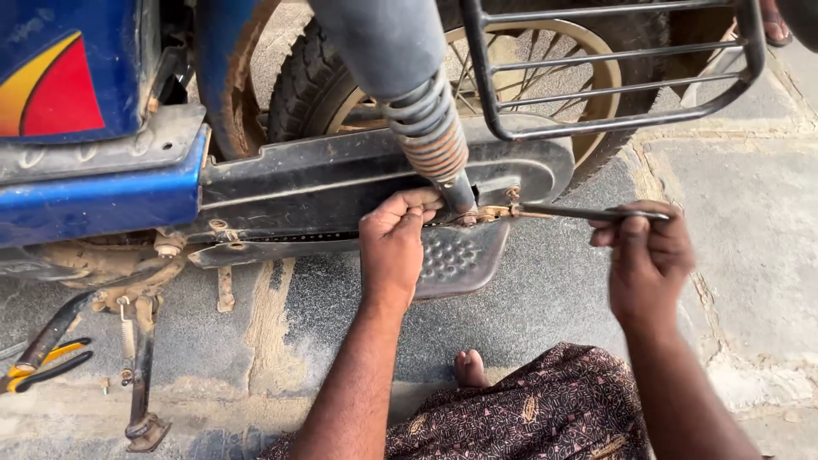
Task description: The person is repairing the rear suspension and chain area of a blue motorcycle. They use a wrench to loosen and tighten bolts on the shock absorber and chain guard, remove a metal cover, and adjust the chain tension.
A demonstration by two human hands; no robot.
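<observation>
Head view, looking down at the rear of a blue motorcycle [94, 179] parked on grey stone paving [750, 221].

Left hand [394, 243] at frame centre, curled into a loose fist against the lower end of the rear shock absorber [430, 136], fingertips pressed at the mount just below the rusty coil spring; whether anything is pinched between the fingers cannot be told.

Right hand [645, 255] at centre right, closed around the handle end of a long slim metal tool [588, 213], thumb laid on top. Tool lying nearly level, tip pointing left and meeting the muddy axle fitting [498, 211] just beside the left hand.

Black chain cover [341, 183] running across the middle of the frame, dimpled footrest plate [456, 260] below it, partly hidden by the left wrist. Spoked rear wheel [545, 77] at upper centre behind a black tubular guard rack [613, 77].

Yellow-handled pliers [38, 366] lying at lower left, well apart from both hands, near the side stand [141, 375]. Bare toes [469, 368] and a patterned brown cloth [545, 413] at the bottom edge, between the forearms.
</observation>
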